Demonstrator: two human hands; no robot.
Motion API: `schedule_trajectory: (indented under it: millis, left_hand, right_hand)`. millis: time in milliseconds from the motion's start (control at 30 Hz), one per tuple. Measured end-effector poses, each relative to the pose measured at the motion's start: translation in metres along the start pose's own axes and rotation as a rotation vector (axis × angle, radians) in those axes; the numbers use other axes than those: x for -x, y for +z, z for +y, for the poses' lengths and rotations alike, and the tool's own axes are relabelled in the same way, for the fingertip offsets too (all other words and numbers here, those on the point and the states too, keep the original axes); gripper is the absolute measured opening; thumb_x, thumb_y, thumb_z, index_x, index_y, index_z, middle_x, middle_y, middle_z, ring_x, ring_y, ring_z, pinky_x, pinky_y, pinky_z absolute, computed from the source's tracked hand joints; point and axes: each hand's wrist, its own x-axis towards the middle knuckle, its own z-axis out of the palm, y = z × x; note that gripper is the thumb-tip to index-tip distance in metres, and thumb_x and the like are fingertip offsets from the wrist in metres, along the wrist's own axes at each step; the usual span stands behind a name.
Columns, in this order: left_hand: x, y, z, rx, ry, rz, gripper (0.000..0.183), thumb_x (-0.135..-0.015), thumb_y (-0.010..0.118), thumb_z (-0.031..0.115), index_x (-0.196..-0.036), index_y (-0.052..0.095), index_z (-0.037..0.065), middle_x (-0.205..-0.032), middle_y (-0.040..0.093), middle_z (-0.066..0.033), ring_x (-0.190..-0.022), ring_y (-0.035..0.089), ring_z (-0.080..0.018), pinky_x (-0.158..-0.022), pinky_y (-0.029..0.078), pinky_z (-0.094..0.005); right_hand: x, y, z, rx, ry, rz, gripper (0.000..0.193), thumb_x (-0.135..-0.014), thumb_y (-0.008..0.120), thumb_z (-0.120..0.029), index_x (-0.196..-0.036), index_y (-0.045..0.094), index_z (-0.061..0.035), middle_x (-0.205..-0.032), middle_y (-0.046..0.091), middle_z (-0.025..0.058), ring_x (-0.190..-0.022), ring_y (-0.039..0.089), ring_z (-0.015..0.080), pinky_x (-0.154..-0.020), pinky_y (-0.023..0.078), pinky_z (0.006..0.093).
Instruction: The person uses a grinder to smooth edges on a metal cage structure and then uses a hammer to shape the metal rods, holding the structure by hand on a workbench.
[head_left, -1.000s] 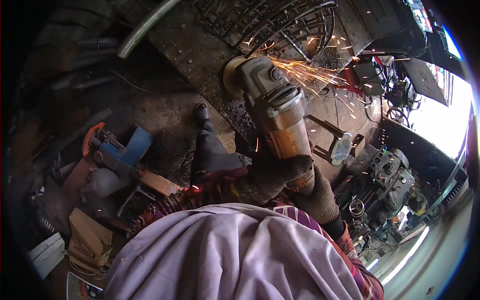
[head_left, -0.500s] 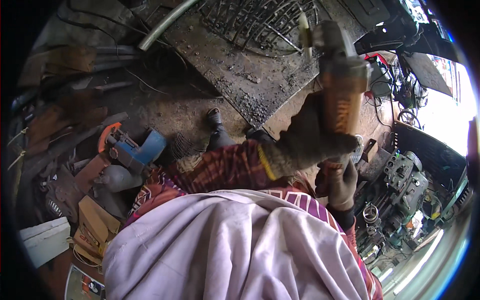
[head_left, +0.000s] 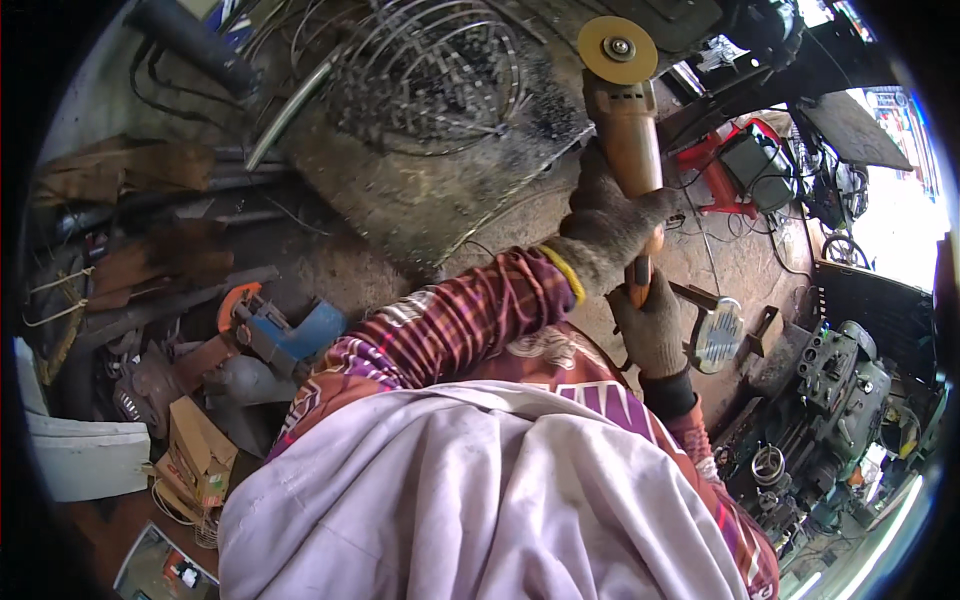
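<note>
head view: left hand point(head_left: 608, 222) (forearm point(head_left: 460, 325) slanting rightward) and right hand point(head_left: 652, 332) both curl around a grinder point(head_left: 631, 150).

Lighting's super uneven here — the opening point(head_left: 920, 215) at 2 to 3 o'clock is totally blown out, plus a glaring white strip point(head_left: 890, 535) around 4. The scrap pile point(head_left: 150, 265) over at 9 sits dim and murky. Cloth point(head_left: 470, 490) at 6 gets nice soft light. Wire tangle point(head_left: 435, 85) near 12 is smeared by blur — grinder disc point(head_left: 617, 50) at 1 looks pretty crisp though. Fisheye bends edges, rim goes black.
</note>
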Motion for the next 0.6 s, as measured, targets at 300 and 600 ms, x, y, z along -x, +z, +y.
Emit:
schedule_trajectory:
  millis: [300,600]
  left_hand:
    - [0.03,-0.054,0.023,-0.418,0.191,-0.429,0.044,-0.097,0.073,0.018,-0.135,0.06,-0.002,-0.111,0.069,-0.0059,-0.095,0.064,-0.0086,-0.085,0.055,-0.0277]
    - [0.113,-0.148,0.015,-0.368,0.115,0.154,0.028,-0.099,0.073,0.018,-0.121,0.066,0.003,-0.101,0.068,-0.0001,-0.087,0.062,-0.0088,-0.078,0.053,-0.0269]
  right_hand:
    - [-0.12,-0.088,0.012,-0.053,-0.041,-0.273,0.029,-0.092,0.071,-0.011,-0.117,0.061,-0.0002,-0.078,0.063,0.0023,-0.063,0.06,0.0112,-0.054,0.05,0.0293]
    - [-0.238,-0.111,0.002,-0.052,-0.165,-0.418,0.032,-0.095,0.073,-0.017,-0.122,0.064,-0.002,-0.079,0.06,-0.0028,-0.058,0.054,0.0073,-0.049,0.043,0.0259]
